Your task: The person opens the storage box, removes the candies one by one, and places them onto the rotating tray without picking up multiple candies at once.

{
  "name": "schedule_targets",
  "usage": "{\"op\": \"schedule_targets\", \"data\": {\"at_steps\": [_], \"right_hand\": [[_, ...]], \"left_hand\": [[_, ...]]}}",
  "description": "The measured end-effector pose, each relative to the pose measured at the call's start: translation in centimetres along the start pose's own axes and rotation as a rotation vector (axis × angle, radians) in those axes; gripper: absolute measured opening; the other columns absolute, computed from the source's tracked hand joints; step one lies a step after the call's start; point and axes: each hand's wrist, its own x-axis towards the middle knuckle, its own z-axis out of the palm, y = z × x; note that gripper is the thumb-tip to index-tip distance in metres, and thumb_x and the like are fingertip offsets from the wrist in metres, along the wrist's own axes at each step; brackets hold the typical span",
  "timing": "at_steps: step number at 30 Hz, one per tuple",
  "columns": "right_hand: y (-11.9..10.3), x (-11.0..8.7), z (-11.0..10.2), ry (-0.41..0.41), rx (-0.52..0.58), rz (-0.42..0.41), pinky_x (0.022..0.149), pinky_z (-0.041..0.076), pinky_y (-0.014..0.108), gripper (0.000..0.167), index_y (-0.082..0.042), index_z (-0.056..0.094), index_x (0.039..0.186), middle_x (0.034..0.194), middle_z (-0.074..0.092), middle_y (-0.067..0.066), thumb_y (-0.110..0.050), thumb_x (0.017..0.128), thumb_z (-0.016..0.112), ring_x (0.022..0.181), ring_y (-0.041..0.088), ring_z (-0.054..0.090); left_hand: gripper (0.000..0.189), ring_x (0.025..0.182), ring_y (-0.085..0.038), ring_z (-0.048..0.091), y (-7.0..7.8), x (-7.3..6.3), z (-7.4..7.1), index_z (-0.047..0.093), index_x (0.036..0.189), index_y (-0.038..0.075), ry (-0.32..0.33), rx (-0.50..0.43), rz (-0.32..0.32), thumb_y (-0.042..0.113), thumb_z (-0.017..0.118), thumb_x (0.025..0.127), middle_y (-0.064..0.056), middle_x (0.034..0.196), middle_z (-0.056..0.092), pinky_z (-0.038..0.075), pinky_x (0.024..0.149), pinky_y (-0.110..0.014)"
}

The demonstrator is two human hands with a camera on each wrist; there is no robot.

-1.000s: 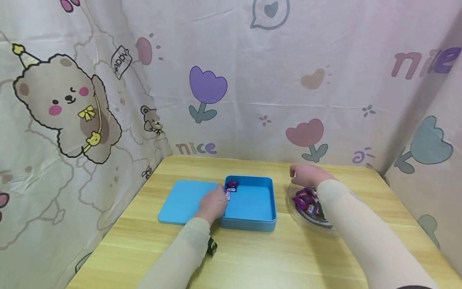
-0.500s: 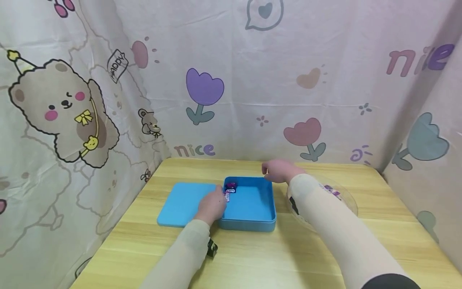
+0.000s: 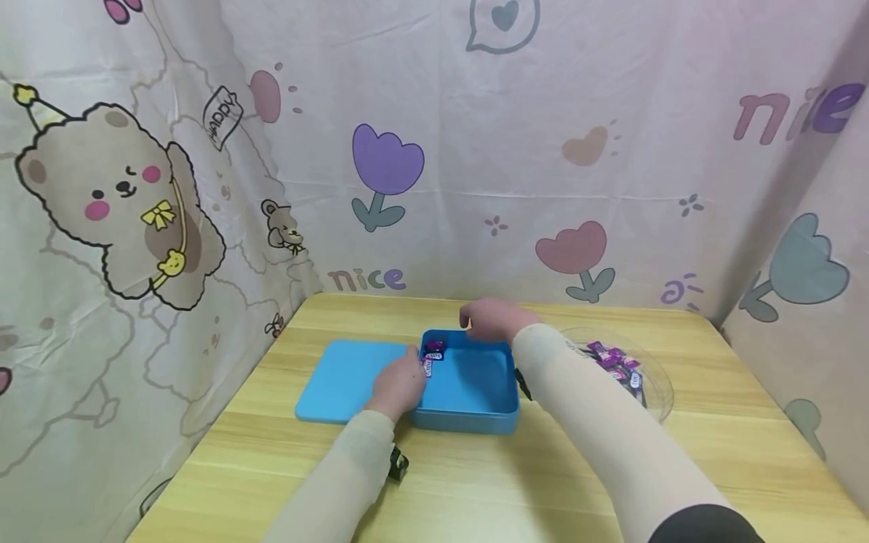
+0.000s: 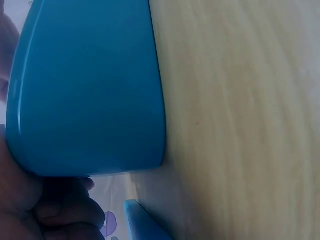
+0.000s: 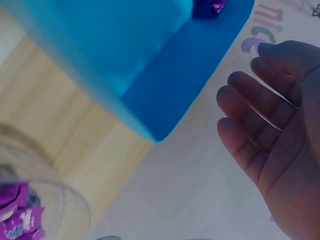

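Note:
My left hand (image 3: 399,385) grips the left wall of an open blue box (image 3: 468,422). In the left wrist view its curled fingers (image 4: 72,212) press close against the box corner. A few purple-wrapped candies (image 3: 434,347) lie in the box's back left corner. Over the box's far rim hovers my right hand (image 3: 495,320). The right wrist view shows its palm (image 5: 292,160) bare and the outer fingers half bent. Its thumb overlaps the index finger, and I cannot tell whether something small is pinched there.
A clear round bowl (image 3: 668,392) with several purple candies (image 3: 614,362) stands right of the box, partly behind the right sleeve. Flat on the wooden table (image 3: 475,483), a blue lid (image 3: 349,381) lies left of the box. A printed curtain (image 3: 462,151) hangs around the table.
My right hand has moved left from above the candy bowl to the box's far rim, uncovering candies in the bowl. My left hand stays on the box.

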Motion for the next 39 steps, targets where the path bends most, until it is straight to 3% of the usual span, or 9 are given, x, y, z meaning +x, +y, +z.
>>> {"op": "schedule_targets", "data": {"at_steps": [6, 14, 24, 32, 39], "right_hand": [[-1.3, 0.8, 0.0, -0.025, 0.003, -0.049, 0.093, 0.053, 0.048, 0.033, -0.023, 0.068, 0.13, 0.116, 0.067, -0.003, -0.028, 0.097, 0.069, 0.1, 0.021, 0.061], [-2.5, 1.9, 0.9, -0.046, -0.016, -0.069, 0.098, 0.051, 0.047, 0.033, -0.024, 0.069, 0.13, 0.119, 0.068, -0.005, -0.024, 0.097, 0.07, 0.103, 0.02, 0.061], [-3.9, 3.4, 2.6, -0.059, -0.066, -0.112, 0.089, 0.053, 0.039, 0.025, -0.017, 0.073, 0.122, 0.096, 0.067, -0.004, -0.018, 0.098, 0.068, 0.088, 0.019, 0.06], [-4.4, 4.2, 4.0, -0.108, -0.041, -0.086, 0.096, 0.051, 0.043, 0.021, -0.017, 0.074, 0.119, 0.096, 0.066, -0.004, -0.021, 0.102, 0.064, 0.092, 0.02, 0.06], [-4.6, 4.2, 4.6, -0.104, -0.132, -0.1, 0.092, 0.052, 0.04, 0.016, -0.016, 0.074, 0.111, 0.088, 0.064, -0.002, -0.021, 0.103, 0.062, 0.086, 0.02, 0.06]], "left_hand": [[0.052, 0.09, -0.028, 0.059, 0.2, 0.3, 0.0, 0.035, 0.154, 0.002, 0.006, 0.0, -0.008, 0.022, 0.045, 0.107, -0.019, 0.133, 0.061, 0.055, 0.083, -0.05], [0.053, 0.079, -0.027, 0.058, 0.3, 0.4, -0.1, 0.034, 0.155, 0.003, -0.01, 0.005, -0.014, 0.023, 0.046, 0.107, -0.017, 0.12, 0.064, 0.048, 0.059, -0.038], [0.05, 0.082, -0.027, 0.057, 0.3, 0.2, -0.4, 0.038, 0.151, 0.004, 0.001, 0.022, -0.017, 0.022, 0.047, 0.106, -0.016, 0.115, 0.065, 0.05, 0.066, -0.041], [0.05, 0.088, -0.026, 0.059, 0.2, 0.2, 0.1, 0.037, 0.153, 0.005, 0.01, 0.036, -0.012, 0.023, 0.044, 0.107, -0.017, 0.121, 0.065, 0.052, 0.075, -0.045], [0.05, 0.089, -0.025, 0.06, 0.2, 0.1, 0.0, 0.037, 0.152, 0.003, 0.009, 0.043, -0.008, 0.022, 0.046, 0.107, -0.017, 0.124, 0.064, 0.054, 0.077, -0.045]]}}
